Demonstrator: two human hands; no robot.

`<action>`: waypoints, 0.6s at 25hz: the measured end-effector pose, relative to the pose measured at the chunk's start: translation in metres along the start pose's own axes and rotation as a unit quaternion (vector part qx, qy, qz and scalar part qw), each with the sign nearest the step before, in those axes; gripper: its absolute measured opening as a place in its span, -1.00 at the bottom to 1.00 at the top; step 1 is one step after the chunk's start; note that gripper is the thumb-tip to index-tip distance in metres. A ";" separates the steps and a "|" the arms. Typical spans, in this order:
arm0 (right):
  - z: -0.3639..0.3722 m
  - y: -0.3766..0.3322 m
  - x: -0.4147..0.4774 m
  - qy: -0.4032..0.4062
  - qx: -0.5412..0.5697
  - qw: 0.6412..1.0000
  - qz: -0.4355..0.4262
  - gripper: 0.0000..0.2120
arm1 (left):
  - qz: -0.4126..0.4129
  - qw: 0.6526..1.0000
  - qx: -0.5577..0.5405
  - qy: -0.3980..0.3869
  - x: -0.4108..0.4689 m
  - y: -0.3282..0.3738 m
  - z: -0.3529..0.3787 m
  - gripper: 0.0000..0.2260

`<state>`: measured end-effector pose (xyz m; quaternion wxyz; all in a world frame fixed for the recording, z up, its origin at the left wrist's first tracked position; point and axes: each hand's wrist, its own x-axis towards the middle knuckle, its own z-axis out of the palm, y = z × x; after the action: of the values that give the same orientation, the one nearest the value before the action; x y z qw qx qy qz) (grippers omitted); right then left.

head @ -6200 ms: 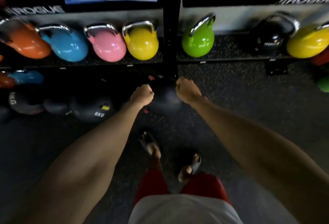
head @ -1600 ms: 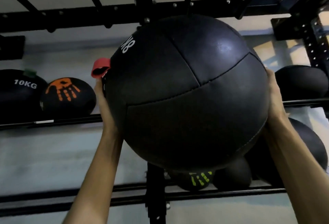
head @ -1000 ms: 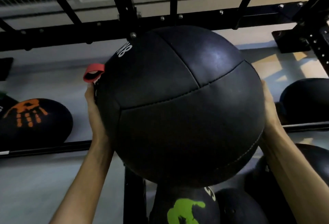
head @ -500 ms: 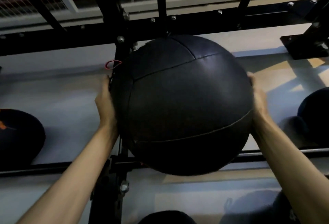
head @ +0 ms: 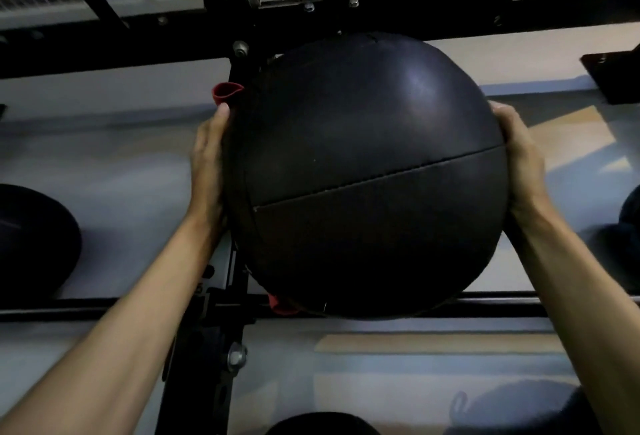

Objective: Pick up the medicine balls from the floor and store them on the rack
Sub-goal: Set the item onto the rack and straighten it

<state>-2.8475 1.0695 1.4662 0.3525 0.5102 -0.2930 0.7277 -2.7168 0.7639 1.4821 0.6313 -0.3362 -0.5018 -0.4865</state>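
Head view, then: what do you make of it from where you stand?

— Both palms are flat against the big black medicine ball [head: 367, 175], the left hand [head: 207, 161] on one flank, the right hand [head: 519, 157] on the other, fingers spread and pressing inward. Neither hand is closed into a fist; they are clamped on the ball between them.

— And where is the ball?

— Up at the rack [head: 239, 303], just right of the black upright post. Its underside meets the horizontal rail there, though I cannot tell whether the rail carries the weight yet or the arms do. A red loop [head: 227, 93] sticks out beside the left fingertips.

— So which step is this?

— The storing one, I'd judge: the ball is being seated on the shelf. Next it wants a push back until it settles against the rails, then both hands easing off together so it doesn't roll forward.

— Different from half a second ago?

— Lower and further in. Then it hung clear above the rail; now its bottom edge overlaps it. The seam across the front has tipped upward, so the ball has turned a little. Another dark ball [head: 34, 240] at the left edge shows more fully.

— Any neighbours in the way?

— None touching it that I can see.
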 end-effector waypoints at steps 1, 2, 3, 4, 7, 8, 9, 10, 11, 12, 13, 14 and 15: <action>0.002 0.003 0.005 0.018 -0.023 0.999 0.015 -0.81 | 0.032 0.997 0.068 0.033 0.001 -0.002 -0.003 -0.55; 0.005 0.004 0.011 0.020 -0.040 0.998 0.040 -0.79 | 0.091 0.982 0.140 0.084 0.006 -0.006 -0.007 -0.62; 0.008 0.006 0.017 0.017 -0.051 0.996 0.067 -0.77 | 0.155 0.959 0.202 0.125 0.006 -0.004 -0.008 -0.70; 0.012 0.007 0.021 0.007 -0.063 0.994 0.093 -0.75 | 0.213 0.932 0.256 0.143 0.009 -0.004 -0.011 -0.77; 0.021 0.016 0.034 -0.013 -0.060 0.986 0.154 -0.80 | 0.206 0.917 0.320 0.123 -0.003 0.002 -0.006 -0.82; 0.022 0.020 0.036 -0.015 -0.062 0.984 0.167 -0.81 | 0.182 0.922 0.327 0.102 -0.018 0.003 -0.001 -0.74; 0.022 0.025 0.040 -0.012 -0.064 0.983 0.172 -0.82 | 0.166 0.923 0.342 0.061 -0.034 0.003 0.007 -0.66; 0.020 0.030 0.043 -0.007 -0.070 0.983 0.170 -0.82 | 0.149 0.918 0.368 0.003 -0.051 0.003 0.016 -0.56; 0.018 0.036 0.045 0.003 -0.085 0.983 0.162 -0.82 | 0.122 0.912 0.387 -0.055 -0.063 0.001 0.025 -0.46; 0.016 0.042 0.046 0.007 -0.104 0.983 0.150 -0.83 | 0.098 0.909 0.395 -0.086 -0.068 0.000 0.033 -0.38; 0.012 0.049 0.046 0.003 -0.130 0.983 0.132 -0.83 | 0.081 0.912 0.391 -0.092 -0.067 0.000 0.038 -0.33; 0.007 0.054 0.045 0.001 -0.156 0.981 0.113 -0.82 | 0.067 0.915 0.389 -0.086 -0.062 -0.001 0.041 -0.31; 0.003 0.056 0.043 -0.003 -0.179 0.979 0.099 -0.80 | 0.057 0.916 0.389 -0.080 -0.056 -0.003 0.043 -0.30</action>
<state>-2.9016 1.0439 1.5042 0.3632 0.4094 -0.4690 0.6932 -2.7342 0.8178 1.4393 0.6965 -0.1305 -0.6802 -0.1876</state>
